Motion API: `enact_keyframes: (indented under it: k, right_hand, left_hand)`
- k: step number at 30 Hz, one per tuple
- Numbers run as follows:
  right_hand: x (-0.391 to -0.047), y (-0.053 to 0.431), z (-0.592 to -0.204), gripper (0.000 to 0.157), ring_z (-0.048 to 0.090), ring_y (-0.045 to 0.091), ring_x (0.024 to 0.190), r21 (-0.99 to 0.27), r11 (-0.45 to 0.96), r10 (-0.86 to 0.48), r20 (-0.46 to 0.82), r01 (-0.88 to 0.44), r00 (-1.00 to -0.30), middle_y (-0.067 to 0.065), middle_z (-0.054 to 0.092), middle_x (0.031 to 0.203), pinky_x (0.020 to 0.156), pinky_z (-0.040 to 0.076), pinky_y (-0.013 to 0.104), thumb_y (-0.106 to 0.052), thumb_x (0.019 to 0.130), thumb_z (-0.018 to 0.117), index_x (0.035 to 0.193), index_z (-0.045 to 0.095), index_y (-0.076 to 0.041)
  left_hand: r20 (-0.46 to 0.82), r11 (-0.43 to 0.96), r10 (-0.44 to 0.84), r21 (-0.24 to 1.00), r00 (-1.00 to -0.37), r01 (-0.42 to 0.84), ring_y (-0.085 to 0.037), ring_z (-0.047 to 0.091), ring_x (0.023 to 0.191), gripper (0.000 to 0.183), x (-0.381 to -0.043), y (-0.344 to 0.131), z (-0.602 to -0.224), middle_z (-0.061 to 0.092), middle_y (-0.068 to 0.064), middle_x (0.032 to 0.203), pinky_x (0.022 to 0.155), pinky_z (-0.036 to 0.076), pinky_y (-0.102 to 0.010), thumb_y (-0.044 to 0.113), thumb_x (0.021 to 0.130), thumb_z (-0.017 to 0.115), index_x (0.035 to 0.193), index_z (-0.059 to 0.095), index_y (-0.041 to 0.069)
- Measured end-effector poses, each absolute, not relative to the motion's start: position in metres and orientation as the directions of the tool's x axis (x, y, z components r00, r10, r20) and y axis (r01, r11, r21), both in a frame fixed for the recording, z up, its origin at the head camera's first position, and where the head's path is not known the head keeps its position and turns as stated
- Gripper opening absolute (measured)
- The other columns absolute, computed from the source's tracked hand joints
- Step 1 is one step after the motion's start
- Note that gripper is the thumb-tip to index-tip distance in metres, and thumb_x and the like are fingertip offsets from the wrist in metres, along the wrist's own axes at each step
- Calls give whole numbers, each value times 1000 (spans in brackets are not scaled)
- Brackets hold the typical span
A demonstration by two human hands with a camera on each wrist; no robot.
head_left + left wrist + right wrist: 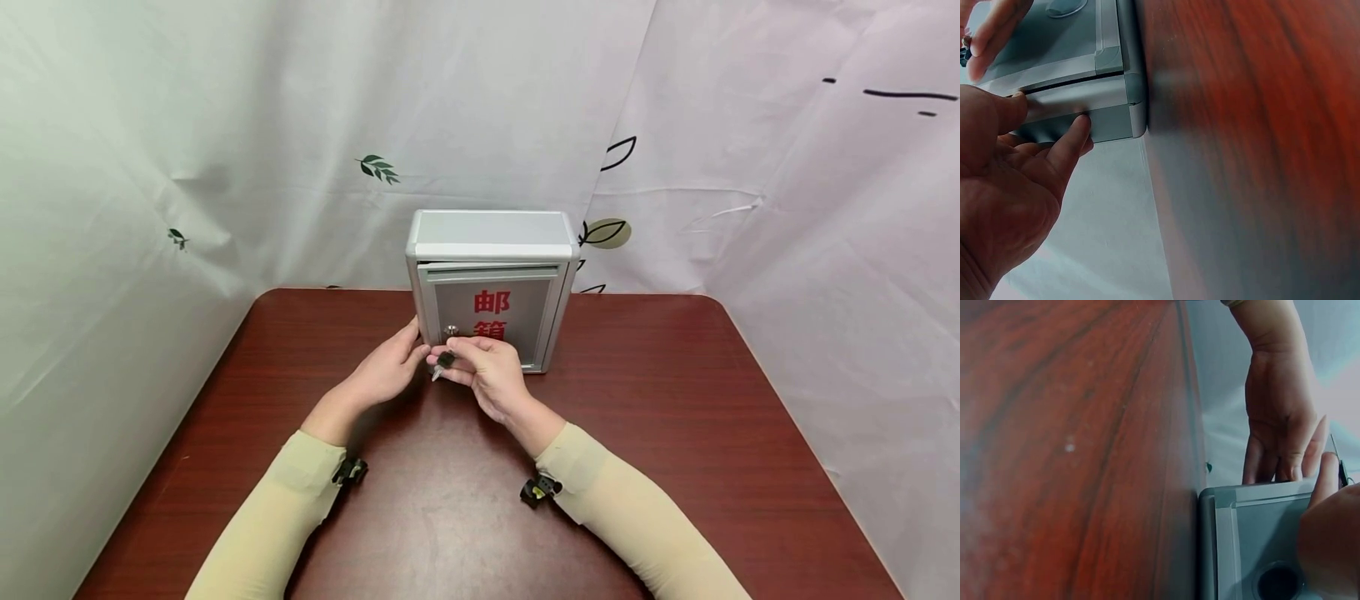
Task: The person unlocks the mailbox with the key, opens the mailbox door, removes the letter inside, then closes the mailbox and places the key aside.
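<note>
A grey metal mailbox [491, 233] with red characters on its front door stands upright on the table. A round silver lock [451, 331] sits at the door's left side. Just below it, my right hand [491, 371] has thumb and forefinger pinched together, with a small bunch of keys [438, 373] and a black tag [446, 360] hanging at the fingers. My left hand [386, 367] rests against the box's left side. In the left wrist view, the left hand [1016, 169] has its extended fingers along that side and its thumb at the front edge.
The red-brown wooden table [637, 417] extends around the box on both sides and in front. Behind it hangs a pale curtain [487, 108] with leaf prints. Each forearm wears a light sleeve with a small black camera [540, 490] at the wrist.
</note>
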State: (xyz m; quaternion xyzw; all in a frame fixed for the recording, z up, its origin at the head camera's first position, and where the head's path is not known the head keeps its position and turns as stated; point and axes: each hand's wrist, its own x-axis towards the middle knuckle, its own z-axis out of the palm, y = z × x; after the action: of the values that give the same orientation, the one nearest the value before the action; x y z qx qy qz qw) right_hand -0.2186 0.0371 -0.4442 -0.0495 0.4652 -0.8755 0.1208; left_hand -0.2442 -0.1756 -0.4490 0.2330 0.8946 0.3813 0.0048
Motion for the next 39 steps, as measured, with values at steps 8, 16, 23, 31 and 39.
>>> enact_keyframes:
  k: [8,16,23,31,39]
  right_hand:
    - [-215,43,-446,12,84,28,89,-792,-564,-340,-35,234,-940,19,82,95,86,67,39,3,108,64,103,76,3]
    - [-205,54,-447,14,84,30,93,-782,-550,-427,-38,294,-903,21,81,100,88,67,40,1,108,62,107,75,6]
    - [-197,64,-445,17,84,29,95,-792,-522,-480,-36,318,-877,19,82,101,88,67,39,1,109,60,109,77,4]
    - [-192,79,-446,17,83,30,95,-818,-458,-529,-65,349,-846,18,82,100,87,67,38,-1,108,60,108,75,4]
    - [-187,95,-446,19,84,28,96,-843,-413,-595,-37,345,-803,17,83,101,89,67,39,0,110,56,106,75,1]
  left_hand:
    - [161,620,410,673,-898,404,-38,45,157,67,-244,-176,-449,42,-19,174,128,36,-61,15,119,51,179,22,12]
    - [170,618,409,672,-896,409,-39,42,160,67,-244,-177,-451,38,-22,176,129,34,-61,12,118,51,178,22,6]
    - [175,624,401,667,-899,408,-38,41,160,66,-243,-177,-451,38,-21,176,130,34,-59,14,118,53,177,25,6]
    - [167,620,403,673,-900,403,-38,39,162,68,-242,-175,-449,34,-20,178,130,33,-59,15,119,52,179,21,7]
    - [171,620,411,667,-895,412,-38,37,162,68,-242,-175,-449,33,-21,179,130,32,-59,16,119,53,179,21,7]
